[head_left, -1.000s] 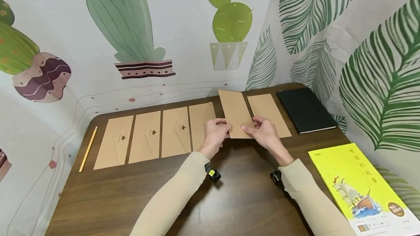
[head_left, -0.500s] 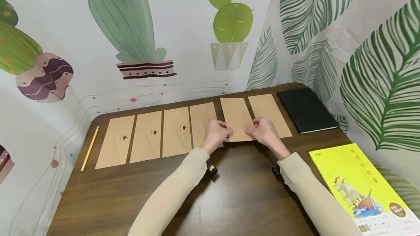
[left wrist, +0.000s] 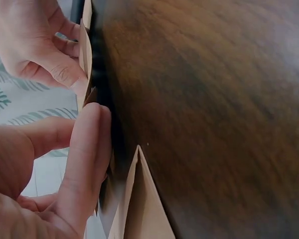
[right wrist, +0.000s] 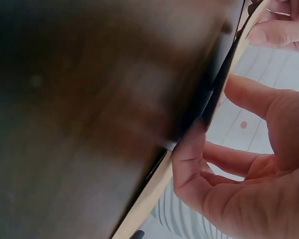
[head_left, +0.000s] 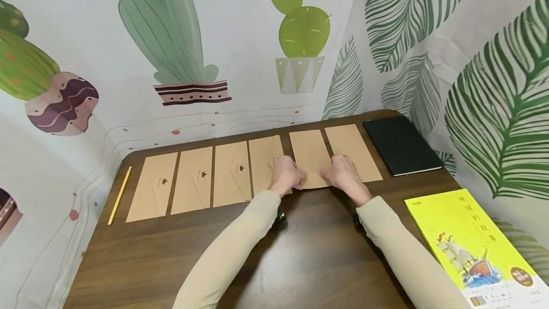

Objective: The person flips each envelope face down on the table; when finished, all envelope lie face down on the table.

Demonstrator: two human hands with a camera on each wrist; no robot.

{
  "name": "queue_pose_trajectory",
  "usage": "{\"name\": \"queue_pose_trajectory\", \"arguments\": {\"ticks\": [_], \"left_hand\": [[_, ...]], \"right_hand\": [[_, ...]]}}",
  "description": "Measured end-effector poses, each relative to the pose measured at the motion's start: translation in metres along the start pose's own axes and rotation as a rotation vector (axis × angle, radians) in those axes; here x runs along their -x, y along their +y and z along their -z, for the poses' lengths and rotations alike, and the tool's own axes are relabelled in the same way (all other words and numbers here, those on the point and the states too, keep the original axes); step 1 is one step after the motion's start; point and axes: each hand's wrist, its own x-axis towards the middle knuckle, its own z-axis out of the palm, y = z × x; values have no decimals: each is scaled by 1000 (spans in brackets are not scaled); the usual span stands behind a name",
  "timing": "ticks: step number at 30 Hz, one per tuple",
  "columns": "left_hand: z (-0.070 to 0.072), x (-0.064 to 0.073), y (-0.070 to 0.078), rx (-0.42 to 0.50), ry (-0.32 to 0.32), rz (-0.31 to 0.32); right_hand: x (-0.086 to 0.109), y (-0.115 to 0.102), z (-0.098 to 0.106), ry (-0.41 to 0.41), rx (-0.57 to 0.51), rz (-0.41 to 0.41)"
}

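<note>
A brown kraft envelope (head_left: 310,154), plain side up, lies almost flat on the table, fifth in a row of similar envelopes. My left hand (head_left: 286,174) pinches its near left corner, the thumb above and fingers beneath the edge. At the near right side, my right hand (head_left: 344,175) pinches it too, as the right wrist view shows with the thumb against the thin envelope edge (right wrist: 233,67). To the left is an envelope (head_left: 265,156) partly hidden by my left hand. On the right side, my right hand overlaps another plain envelope (head_left: 355,149).
Three envelopes with crown prints, one of them the leftmost envelope (head_left: 147,190), lie farther left. A yellow pencil (head_left: 119,195) is beside them. A black notebook (head_left: 402,144) and a yellow book (head_left: 465,242) lie on the right. The patterned wall hanging (head_left: 249,37) stands behind the table (head_left: 274,271).
Both hands have lowered the envelope from a tilted, raised position down to the table, in line with the row. Its near edge has come slightly toward me.
</note>
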Motion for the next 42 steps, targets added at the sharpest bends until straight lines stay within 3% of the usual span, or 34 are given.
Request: {"name": "queue_pose_trajectory", "arguments": {"ticks": [6,13,19,26,29,35,42], "left_hand": [[-4,-4,5,-63,-37,-11],[-8,-11,4,-134,-68,-30],[-11,-14,2,-201,-49,-52],[-10,-12,4,-211,-47,-6],[-1,4,11,-153,-22,-4],[34,49,30,63,31,-38],[56,69,20,96,75,-128]], "right_hand": [[7,-8,0,32,114,52],[25,-27,10,41,121,41],[20,-24,2,71,157,62],[17,-18,-7,103,169,100],[25,-24,-2,125,148,113],[70,-67,24,194,54,162],[89,-94,17,172,-11,188]]}}
